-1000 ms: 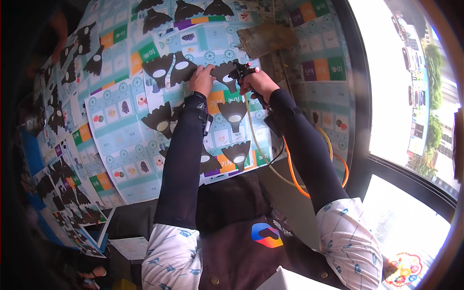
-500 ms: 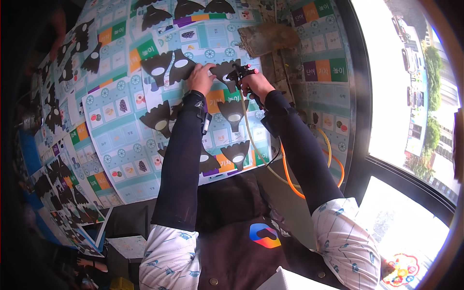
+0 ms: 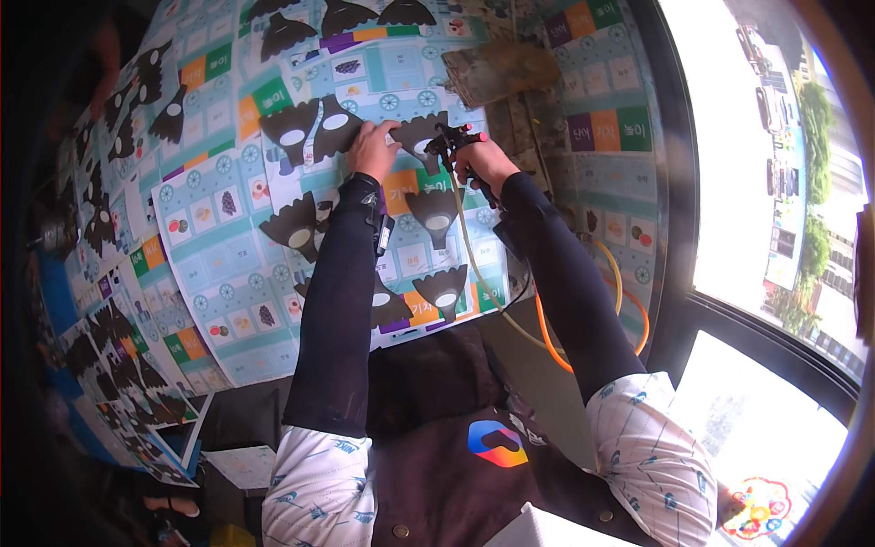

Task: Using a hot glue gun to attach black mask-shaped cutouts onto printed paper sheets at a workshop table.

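Note:
My right hand [image 3: 488, 162] is wrapped round a black spray gun [image 3: 453, 141] with reddish knobs and a thin pale hose trailing from it. The gun's front is over the right side of a dark brown fan-shaped piece [image 3: 428, 162] with a scalloped edge and a white oval. At that piece's left edge is my left hand [image 3: 372, 153], its thumb and fingers bent in against it. Just left of this hand lies another dark fan-shaped piece [image 3: 334, 137], and a further one [image 3: 439, 230] sits nearer me.
Printed sheets [image 3: 228, 273] cover the table, with several more dark pieces on them. A worn brown board [image 3: 501, 71] lies at the far right. An orange hose [image 3: 547, 342] loops beside my right arm, near the window frame [image 3: 682, 182]. Another person's arm [image 3: 108, 55] shows at the far left.
The whole view has shifted slightly, so the table things appear a little further left. Both my hands stay at the same piece. A person's foot at the lower left has moved.

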